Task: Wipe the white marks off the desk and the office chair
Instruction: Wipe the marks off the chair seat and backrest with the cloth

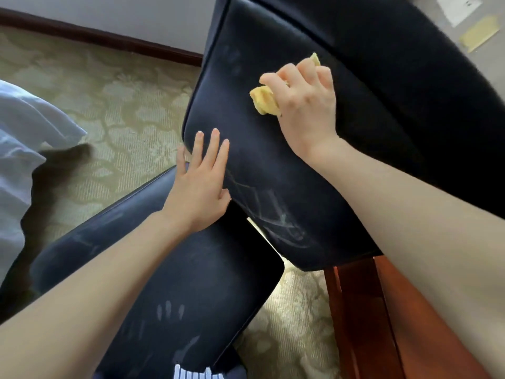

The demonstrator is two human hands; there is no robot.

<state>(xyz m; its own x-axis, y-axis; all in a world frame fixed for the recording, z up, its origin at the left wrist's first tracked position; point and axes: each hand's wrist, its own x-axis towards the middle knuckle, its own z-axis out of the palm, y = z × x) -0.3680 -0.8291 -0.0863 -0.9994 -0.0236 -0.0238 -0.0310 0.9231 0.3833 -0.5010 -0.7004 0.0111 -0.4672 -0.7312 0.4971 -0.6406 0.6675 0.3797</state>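
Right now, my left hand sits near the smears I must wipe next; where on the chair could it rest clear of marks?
Clean leather lies between the fingertips of the left hand and the yellow cloth gripped by the right hand. Crowded: white smears between the left thumb and the right forearm; finger marks on the lower pad.

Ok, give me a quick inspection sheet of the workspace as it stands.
Surface: dark chair; white smears near its lower edge, finger marks on the lower panel.
Job's things: yellow cloth on the chair.
Clutter: paper and a yellow note, top right.
Hands: right hand grips the cloth; left hand rests flat on the chair's edge.
Cables: nothing seen.
Surroundings: patterned carpet; white fabric at left; red-brown wood, perhaps the desk, lower right.
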